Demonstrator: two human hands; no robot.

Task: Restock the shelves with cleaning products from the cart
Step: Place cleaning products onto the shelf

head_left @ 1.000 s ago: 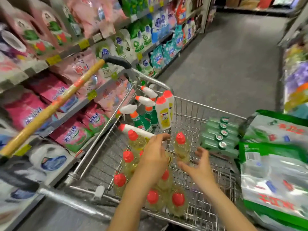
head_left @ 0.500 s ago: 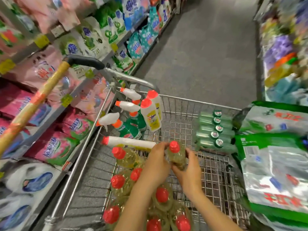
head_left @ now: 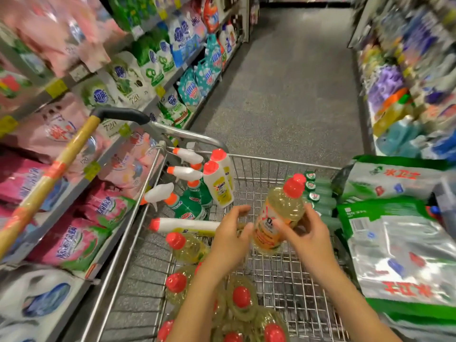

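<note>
Wire cart (head_left: 278,272) on grey floor (head_left: 283,82). Inside it: red-capped yellow bottles (head_left: 187,246), spray bottles (head_left: 187,206), green pack (head_left: 320,198). Left shelves (head_left: 32,99) carry detergent bags (head_left: 74,243).

We observe both bare forearms entering from the lower edge and converging on the red-capped bottle of yellow liquid (head_left: 278,213). Our right hand (head_left: 308,235) sits at the bottle's right side, thumb laid across its label and the remaining fingers curled behind it, gripping it at a tilt. Our left hand (head_left: 228,234) sits just left of the bottle, back of the hand upward, fingers loosely extended. One fingertip meets the bottle's lower left side; the others stand apart from it.
</note>
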